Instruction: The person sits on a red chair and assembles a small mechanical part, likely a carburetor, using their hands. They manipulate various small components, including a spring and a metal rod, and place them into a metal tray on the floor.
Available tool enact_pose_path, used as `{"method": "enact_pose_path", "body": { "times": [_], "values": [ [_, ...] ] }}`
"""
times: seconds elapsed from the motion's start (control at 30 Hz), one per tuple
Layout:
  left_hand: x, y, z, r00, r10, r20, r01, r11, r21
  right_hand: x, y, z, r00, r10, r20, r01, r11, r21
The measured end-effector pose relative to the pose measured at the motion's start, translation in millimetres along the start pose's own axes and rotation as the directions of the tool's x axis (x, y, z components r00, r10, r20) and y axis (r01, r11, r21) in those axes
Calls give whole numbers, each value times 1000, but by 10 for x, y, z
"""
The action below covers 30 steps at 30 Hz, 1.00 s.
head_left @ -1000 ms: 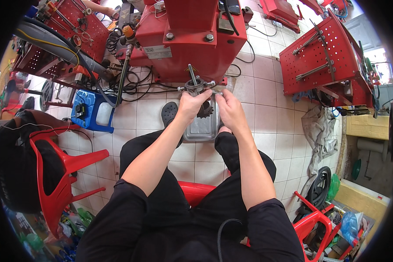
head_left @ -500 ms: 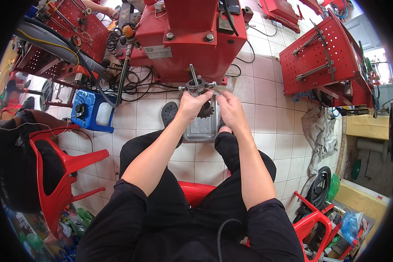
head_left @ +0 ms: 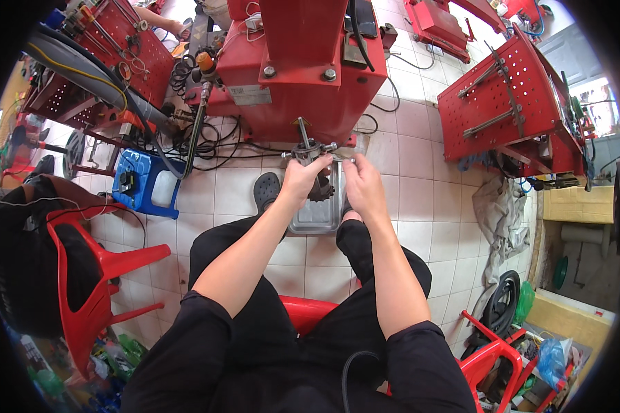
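A greasy metal hub-like part [head_left: 307,147] with an upright shaft and side bolts stands between my knees, in front of a red machine. My left hand [head_left: 300,182] is closed around its near side. A dark toothed sprocket [head_left: 321,190] hangs below it, over a grey metal tray [head_left: 314,219] on the floor. To the right of the hub, my right hand [head_left: 364,183] is closed in a pinch. Between its fingertips and the hub shows a thin, light metal piece, too small to name. My fingers hide part of the hub.
The red machine base [head_left: 303,93] rises just beyond. A blue stool [head_left: 145,180] and red chair [head_left: 107,258] stand left, with black hoses [head_left: 217,138] on the tiles. At right are a red perforated cabinet [head_left: 492,103], a grey cloth [head_left: 497,217] and a black tyre [head_left: 503,303].
My right hand has drawn slightly away from the hub, widening the gap between my hands. The hub and sprocket sit a little lower in the picture, the shaft tilting slightly more.
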<state>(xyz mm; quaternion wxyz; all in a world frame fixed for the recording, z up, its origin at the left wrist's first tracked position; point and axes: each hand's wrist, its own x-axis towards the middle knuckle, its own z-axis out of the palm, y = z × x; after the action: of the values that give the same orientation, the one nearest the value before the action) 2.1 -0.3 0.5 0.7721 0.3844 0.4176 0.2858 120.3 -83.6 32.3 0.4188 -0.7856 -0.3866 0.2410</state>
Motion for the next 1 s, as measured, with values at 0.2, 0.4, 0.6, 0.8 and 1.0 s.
{"method": "enact_pose_path", "body": {
  "times": [0.2,0.4,0.6,0.8,1.0],
  "values": [
    [91,-124,-86,959,-282,-42,262,930,-259,67,18,-103,928,161,336,-371,482,793],
    [93,-141,-78,968,-247,-44,229,941,-248,11,-123,-107,944,40,329,-331,118,936],
    [52,-125,-22,970,-234,-60,221,961,-167,84,90,-112,826,120,551,-561,87,823],
    [48,-124,-40,974,-216,-62,208,971,-115,63,-11,-74,823,288,490,-559,251,790],
    [75,-144,-55,979,-201,31,203,960,-194,68,-49,-82,862,193,468,-506,368,780]
  ]
}}
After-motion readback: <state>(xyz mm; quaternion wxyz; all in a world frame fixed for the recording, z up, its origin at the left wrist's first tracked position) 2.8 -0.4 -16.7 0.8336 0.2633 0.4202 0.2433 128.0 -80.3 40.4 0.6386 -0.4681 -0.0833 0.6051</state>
